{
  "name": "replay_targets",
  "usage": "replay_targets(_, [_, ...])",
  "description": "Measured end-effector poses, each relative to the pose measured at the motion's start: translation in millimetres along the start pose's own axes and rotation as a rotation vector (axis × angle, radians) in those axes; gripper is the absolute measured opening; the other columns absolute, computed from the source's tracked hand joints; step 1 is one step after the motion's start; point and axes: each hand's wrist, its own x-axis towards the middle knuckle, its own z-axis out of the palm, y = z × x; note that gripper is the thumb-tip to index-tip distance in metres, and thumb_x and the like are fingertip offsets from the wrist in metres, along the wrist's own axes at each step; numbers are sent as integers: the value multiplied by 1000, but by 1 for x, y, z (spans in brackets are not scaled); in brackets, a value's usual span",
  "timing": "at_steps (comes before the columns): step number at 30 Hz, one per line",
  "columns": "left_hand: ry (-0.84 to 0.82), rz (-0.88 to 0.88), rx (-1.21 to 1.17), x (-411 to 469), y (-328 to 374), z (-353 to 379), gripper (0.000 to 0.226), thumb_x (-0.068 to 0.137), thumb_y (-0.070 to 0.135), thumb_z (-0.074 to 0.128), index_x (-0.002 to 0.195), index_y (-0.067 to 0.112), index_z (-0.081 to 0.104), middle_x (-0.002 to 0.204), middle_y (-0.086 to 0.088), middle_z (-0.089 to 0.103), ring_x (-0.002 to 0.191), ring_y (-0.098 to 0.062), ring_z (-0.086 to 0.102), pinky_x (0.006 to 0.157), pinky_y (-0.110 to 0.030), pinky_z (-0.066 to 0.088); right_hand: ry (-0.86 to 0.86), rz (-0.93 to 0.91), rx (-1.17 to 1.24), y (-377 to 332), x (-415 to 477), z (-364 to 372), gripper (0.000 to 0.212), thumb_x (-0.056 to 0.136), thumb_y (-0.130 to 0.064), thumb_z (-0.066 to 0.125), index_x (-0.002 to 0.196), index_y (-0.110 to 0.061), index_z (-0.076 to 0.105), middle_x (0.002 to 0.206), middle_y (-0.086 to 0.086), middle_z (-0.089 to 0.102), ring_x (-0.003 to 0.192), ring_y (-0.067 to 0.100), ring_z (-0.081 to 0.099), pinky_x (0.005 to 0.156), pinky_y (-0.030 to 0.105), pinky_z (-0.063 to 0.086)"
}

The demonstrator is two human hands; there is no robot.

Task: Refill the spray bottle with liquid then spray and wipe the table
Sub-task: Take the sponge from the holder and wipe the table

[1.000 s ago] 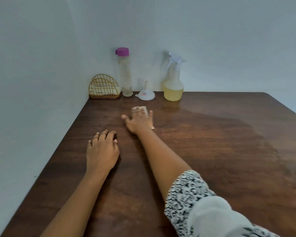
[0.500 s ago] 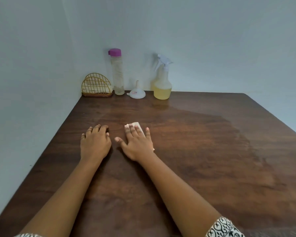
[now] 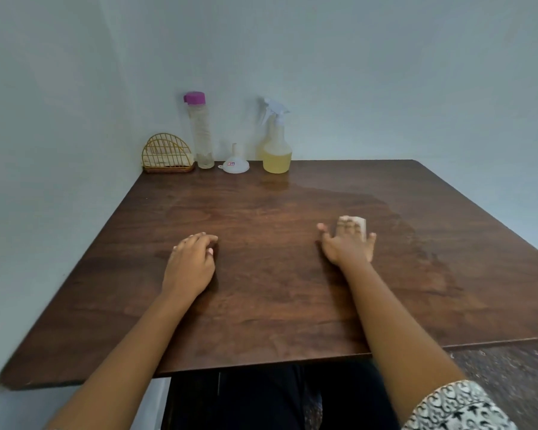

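a small pale folded cloth (image 3: 356, 222) lies flat on the dark wooden desk (image 3: 261, 321), right of the middle, and only its far edge shows past the fingertips. the right hand (image 3: 348, 245) lies palm-down on it, fingers (image 3: 345, 226) straight and spread, thumb out to the left, pressing the cloth to the wood without curling round it. the left hand (image 3: 189, 263) rests on the desk well apart from the cloth, to its left; its fingers are loosely bent with the tips on the surface and hold nothing. the wood around and beyond the right hand looks paler and shinier than the rest.

the spray bottle (image 3: 277, 152) stands upright at the far edge of the desk against the wall, white trigger head on, yellowish liquid filling its lower part. just left of it a white funnel (image 3: 235, 165) sits mouth-down, spout up. left again stand a tall clear bottle with a purple cap (image 3: 201, 131) and, in the corner, a gold wire holder (image 3: 167, 155).
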Motion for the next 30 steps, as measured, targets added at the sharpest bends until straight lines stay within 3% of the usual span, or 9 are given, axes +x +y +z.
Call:
replay_targets(5, [65,-66,-89,-4,-1,-6,32,94,6,46,121,12,62,133,-7,58,127,-25,47,105,-36,35,-84,-478,2,-95,-70,25,78,92,-64,14,152,-16,3,160,2,2,147,14,-4,115,48,-8])
replay_targets(8, [72,-78,-92,-4,1,-6,32,94,7,46,120,14,63,131,-6,60,125,-24,49,103,-36,38,-115,-596,6,-93,-95,30,75,92,-66,12,152,-23,1,160,-4,-1,146,11,-8,114,46,-11])
replay_targets(11, [56,-54,-85,-3,-1,-4,31,94,8,47,119,13,64,129,-7,61,124,-26,50,102,-39,39,-95,-493,34,-53,-93,24,73,92,-65,12,152,-25,2,160,-7,-1,146,9,-8,114,46,-11])
replay_targets(17, [54,1,-63,-2,-1,-3,29,93,7,49,116,12,65,125,-9,63,121,-28,53,102,-40,41,-39,-87,51,44,-76,7,75,91,-65,6,152,-21,0,160,-4,-4,146,13,-8,114,49,-9])
replay_targets(22, [48,17,-1,-3,1,-4,29,91,7,49,114,11,66,123,-10,65,118,-30,54,100,-40,42,-183,-125,212,51,-63,-3,62,100,-48,16,151,-18,1,160,-1,-7,146,14,-10,114,47,-10])
replay_targets(25, [42,12,8,-3,2,-5,29,91,8,49,114,12,66,123,-10,64,118,-31,54,100,-40,42,-237,-201,162,63,-62,-10,58,102,-37,22,151,-15,0,160,1,-8,146,15,-9,115,45,-9])
replay_targets(30, [35,3,34,-5,6,-6,29,92,9,48,114,14,66,124,-8,64,119,-31,53,98,-42,43,-163,-306,102,15,-103,1,71,98,-53,20,151,-11,-1,160,5,-4,147,17,-6,116,45,-6])
